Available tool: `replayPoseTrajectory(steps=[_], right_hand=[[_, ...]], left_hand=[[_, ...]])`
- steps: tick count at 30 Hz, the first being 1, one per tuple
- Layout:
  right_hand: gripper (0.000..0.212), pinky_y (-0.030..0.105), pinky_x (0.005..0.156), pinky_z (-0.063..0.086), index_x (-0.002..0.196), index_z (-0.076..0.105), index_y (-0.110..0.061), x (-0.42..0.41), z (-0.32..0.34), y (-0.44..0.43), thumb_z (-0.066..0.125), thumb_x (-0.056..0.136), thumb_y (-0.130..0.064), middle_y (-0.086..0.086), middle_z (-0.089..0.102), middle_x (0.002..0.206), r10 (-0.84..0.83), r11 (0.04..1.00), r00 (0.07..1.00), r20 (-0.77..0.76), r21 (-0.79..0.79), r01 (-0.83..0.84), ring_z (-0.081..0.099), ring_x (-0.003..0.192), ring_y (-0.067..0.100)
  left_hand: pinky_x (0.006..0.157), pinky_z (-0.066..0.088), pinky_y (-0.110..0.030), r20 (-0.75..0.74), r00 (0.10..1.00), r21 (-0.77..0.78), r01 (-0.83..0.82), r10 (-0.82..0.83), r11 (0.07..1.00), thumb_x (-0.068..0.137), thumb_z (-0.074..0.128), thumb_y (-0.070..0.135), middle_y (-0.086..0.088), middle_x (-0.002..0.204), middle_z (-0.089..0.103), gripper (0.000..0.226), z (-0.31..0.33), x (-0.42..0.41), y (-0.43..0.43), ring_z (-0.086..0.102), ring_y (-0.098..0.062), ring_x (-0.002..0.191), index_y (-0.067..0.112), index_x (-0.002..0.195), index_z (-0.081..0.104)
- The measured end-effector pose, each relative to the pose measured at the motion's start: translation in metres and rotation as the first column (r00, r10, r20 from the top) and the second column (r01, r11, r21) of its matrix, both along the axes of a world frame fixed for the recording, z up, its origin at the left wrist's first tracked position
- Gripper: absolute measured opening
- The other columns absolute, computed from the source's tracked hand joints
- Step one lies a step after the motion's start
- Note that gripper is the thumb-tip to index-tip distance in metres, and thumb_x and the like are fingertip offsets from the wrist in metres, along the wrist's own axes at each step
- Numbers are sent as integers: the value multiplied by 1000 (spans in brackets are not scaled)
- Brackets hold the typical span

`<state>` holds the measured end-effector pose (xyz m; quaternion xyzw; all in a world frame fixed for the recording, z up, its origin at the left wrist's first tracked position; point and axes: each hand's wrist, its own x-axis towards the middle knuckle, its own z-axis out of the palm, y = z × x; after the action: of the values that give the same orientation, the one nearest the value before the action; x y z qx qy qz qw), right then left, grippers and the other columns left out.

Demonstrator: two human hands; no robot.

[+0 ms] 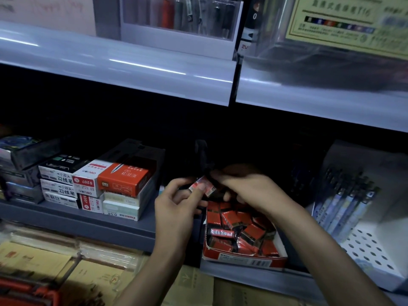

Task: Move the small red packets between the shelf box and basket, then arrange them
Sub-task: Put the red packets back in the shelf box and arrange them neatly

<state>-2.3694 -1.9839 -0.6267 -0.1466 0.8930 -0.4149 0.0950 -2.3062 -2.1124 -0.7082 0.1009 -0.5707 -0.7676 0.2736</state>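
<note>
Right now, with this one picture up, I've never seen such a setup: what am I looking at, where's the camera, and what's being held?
No machine here: these are a person's two bare hands, filmed by a camera worn on the head, looking down at a shop shelf. The left hand pinches a small red packet. The right hand curls at its other end; blur hides whether its grip is on it. Below, an open red box on the shelf holds many more red packets. Stacked stationery boxes stand to the left, a rack of pens to the right.
</note>
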Motion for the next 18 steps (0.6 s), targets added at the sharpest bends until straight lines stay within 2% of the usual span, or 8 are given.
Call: replayPoseTrajectory(steps=[4, 6, 8, 10, 12, 14, 16, 18], right_hand=[[16, 16, 53, 44, 80, 79, -22, 9, 5, 5, 82, 81, -38, -11, 70, 58, 3, 999, 996, 86, -38, 0, 58, 52, 3], [16, 19, 71, 55, 87, 81, -15, 9, 3, 6, 84, 79, -28, -4, 78, 72, -65, 982, 983, 170, -164, 93, 71, 69, 9], [12, 33, 90, 60, 91, 79, -6, 6, 3, 6, 81, 82, -15, 11, 79, 82, -124, 919, 949, 290, -327, 220, 76, 85, 22], [7, 39, 95, 57, 81, 75, -11, 2, 4, 9, 77, 87, -15, 12, 77, 84, -162, 927, 950, 267, -288, 239, 75, 88, 26], [15, 31, 92, 55, 75, 70, -21, -4, 6, 14, 76, 89, -22, 5, 73, 88, -180, 973, 973, 141, -121, 198, 70, 90, 21], [12, 18, 82, 55, 82, 72, -24, -7, 9, 15, 71, 92, -16, 3, 73, 90, -95, 993, 994, 44, -61, 98, 69, 89, 18], [19, 7, 65, 51, 96, 74, -18, -11, 7, 13, 71, 89, -1, 6, 75, 93, 27, 999, 999, -41, -30, -28, 70, 87, 18], [27, 5, 60, 49, 109, 74, -11, -13, 4, 10, 75, 85, 1, 9, 75, 102, 73, 997, 993, -93, 19, -71, 68, 80, 11]], left_hand=[[66, 57, -30, -14, 1000, -23, 4, -4, 1000, 89, 76, 20, -13, 76, 76, 16, 2, 2, 1, 75, -23, 74, 11, 102, 70], [65, 55, -33, -11, 1000, -10, -7, 7, 1000, 93, 72, 20, -12, 76, 76, 13, 2, 2, 3, 75, -22, 72, 10, 101, 69], [64, 53, -34, -11, 1000, 35, -26, 27, 999, 97, 67, 15, -12, 76, 76, 8, 0, 1, 3, 73, -22, 71, 8, 100, 69], [66, 53, -35, 0, 999, 61, -34, 34, 998, 97, 66, 11, -14, 77, 76, 6, -1, 1, 2, 72, -24, 72, 7, 101, 69], [64, 53, -33, 5, 999, 76, -36, 36, 996, 97, 65, 8, -15, 79, 77, 4, -1, 0, 1, 71, -24, 71, 6, 100, 68], [60, 52, -30, 3, 999, 85, -43, 43, 995, 97, 64, 7, -15, 80, 77, 4, -1, -1, 1, 71, -22, 69, 5, 100, 67], [59, 51, -29, 6, 999, 93, -53, 53, 994, 98, 64, 6, -14, 79, 77, 5, 0, -2, 0, 70, -20, 67, 3, 101, 66], [58, 51, -28, 11, 998, 103, -61, 60, 993, 98, 63, 6, -14, 79, 77, 6, -1, -3, -1, 70, -20, 66, 2, 102, 65]])
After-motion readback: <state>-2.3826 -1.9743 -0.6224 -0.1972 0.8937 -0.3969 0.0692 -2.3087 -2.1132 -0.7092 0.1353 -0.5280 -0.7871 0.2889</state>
